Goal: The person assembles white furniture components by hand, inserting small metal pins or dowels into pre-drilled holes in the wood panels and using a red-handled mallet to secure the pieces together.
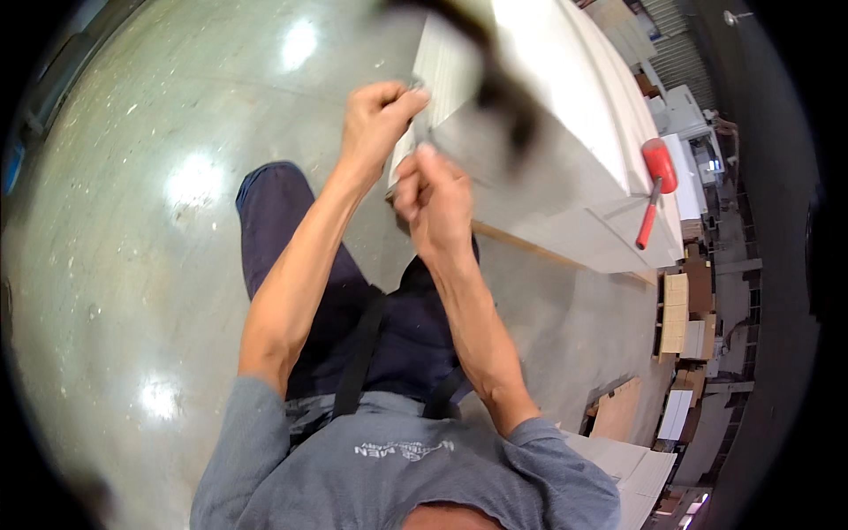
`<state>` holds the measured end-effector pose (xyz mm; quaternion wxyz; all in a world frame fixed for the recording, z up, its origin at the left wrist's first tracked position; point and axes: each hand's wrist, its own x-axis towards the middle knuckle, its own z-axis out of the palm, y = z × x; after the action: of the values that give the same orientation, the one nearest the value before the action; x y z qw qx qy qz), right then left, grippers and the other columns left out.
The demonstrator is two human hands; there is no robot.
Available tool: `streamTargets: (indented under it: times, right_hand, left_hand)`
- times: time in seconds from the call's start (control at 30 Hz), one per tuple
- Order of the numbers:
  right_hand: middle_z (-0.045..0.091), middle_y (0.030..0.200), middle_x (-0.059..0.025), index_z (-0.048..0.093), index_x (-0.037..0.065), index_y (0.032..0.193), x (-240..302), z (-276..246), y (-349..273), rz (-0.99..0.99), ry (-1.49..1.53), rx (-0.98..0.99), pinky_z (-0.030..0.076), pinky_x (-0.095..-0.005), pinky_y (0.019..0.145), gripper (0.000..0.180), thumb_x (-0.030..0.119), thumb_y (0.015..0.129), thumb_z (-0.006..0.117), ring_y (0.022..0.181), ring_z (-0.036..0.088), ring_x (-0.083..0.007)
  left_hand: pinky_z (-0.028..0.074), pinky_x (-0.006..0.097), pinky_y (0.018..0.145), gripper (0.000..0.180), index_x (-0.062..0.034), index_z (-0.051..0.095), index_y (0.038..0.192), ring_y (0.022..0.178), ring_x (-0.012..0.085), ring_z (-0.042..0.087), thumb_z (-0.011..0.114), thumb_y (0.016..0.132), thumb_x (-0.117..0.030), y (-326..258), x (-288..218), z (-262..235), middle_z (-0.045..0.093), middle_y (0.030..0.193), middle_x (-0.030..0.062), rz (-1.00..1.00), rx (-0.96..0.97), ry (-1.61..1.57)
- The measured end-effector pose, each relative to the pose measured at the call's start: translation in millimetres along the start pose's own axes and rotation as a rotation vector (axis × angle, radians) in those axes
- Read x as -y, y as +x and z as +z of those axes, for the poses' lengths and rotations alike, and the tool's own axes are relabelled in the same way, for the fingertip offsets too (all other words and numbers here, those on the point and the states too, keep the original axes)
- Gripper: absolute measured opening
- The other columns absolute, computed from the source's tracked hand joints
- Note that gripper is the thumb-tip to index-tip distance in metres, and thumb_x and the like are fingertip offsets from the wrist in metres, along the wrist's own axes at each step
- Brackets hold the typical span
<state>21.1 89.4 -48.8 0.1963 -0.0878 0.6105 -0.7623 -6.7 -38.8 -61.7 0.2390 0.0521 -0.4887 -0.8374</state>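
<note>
My left hand (375, 124) is closed in a pinch at the edge of a tall stack of white panels (539, 150). A small greyish bit shows at its fingertips, too small to name. Just below and to the right, my right hand (437, 199) also has its fingers curled together, thumb up, close to the same edge. Something thin and grey shows by that thumb, but I cannot make out what it is. Both forearms reach up from my grey shirt.
A red mallet (657, 172) lies on the stack's right part. A dark, blurred shape (508, 97) hangs across the top of the view. Wooden boards (617, 408) and boxes (676, 413) stand at the right. Shiny concrete floor (132, 247) spreads out on the left.
</note>
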Motion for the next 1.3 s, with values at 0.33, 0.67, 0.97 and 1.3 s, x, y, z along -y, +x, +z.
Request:
streamTargets:
  times: [0.33,0.67,0.97,1.3]
  right_hand:
    - [0.069,0.103,-0.0096,0.069,0.003,0.105,130,-20,-8,-1.294,-1.359,-0.209,0.043,-0.0422,0.093,0.034,0.02,0.077,0.079,0.109,0.053,-0.0286]
    - [0.072,0.104,-0.0103,0.073,0.007,0.11,122,-36,39,-1.212,-1.476,-0.127,0.052,-0.0306,0.07,0.039,0.018,0.073,0.082,0.088,0.06,-0.0189]
    - [0.07,0.106,-0.0106,0.073,0.006,0.109,145,-40,37,-1.111,-1.452,0.059,0.054,-0.0313,0.076,0.038,0.012,0.072,0.08,0.095,0.059,-0.0198]
    - [0.069,0.106,-0.0097,0.072,0.006,0.108,137,-40,40,-1.005,-1.258,0.042,0.057,-0.0315,0.078,0.04,0.013,0.07,0.08,0.095,0.059,-0.0207]
  left_hand:
    - [0.033,0.025,0.049,0.031,-0.0054,0.057,0.064,0.054,0.007,0.045,0.065,0.09,-0.018,-39,94,-48,0.052,0.059,-0.001,-0.304,-0.227,0.027]
    - [0.04,0.026,0.059,0.02,0.0037,0.068,0.097,0.066,0.0067,0.049,0.062,0.093,-0.015,-43,75,-35,0.06,0.074,0.0006,0.083,-0.113,0.183]
    - [0.042,0.023,0.068,0.018,0.0,0.071,0.104,0.077,0.009,0.055,0.066,0.088,-0.006,1,-45,17,0.068,0.092,0.0048,0.513,0.157,0.229]
    - [0.048,0.024,0.071,0.017,-0.0028,0.073,0.098,0.081,0.0113,0.062,0.07,0.082,0.003,24,-38,26,0.07,0.091,0.0048,0.624,0.281,0.166]
